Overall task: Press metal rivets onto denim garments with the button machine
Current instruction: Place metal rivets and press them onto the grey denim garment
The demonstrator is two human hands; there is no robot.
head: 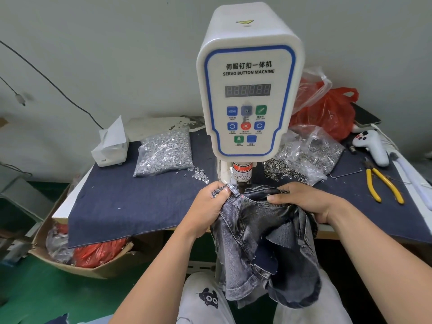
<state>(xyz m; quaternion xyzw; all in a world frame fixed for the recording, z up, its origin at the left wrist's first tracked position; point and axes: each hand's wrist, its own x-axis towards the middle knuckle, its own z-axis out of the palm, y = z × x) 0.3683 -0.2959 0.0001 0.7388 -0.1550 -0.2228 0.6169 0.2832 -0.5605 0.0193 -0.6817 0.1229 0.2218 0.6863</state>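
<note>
Denim garment [264,230]: waistband gripped by left hand [210,206] and right hand [304,202], punch [240,183] at twelve o'clock, apparently touching.

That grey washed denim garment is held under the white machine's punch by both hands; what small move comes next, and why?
Probably a small nudge of the grey washed denim garment to centre the rivet spot under the dark metal punch of the white servo button machine. The left hand and right hand grip the fabric beside the punch, so fingers should stay clear before pressing.
</note>
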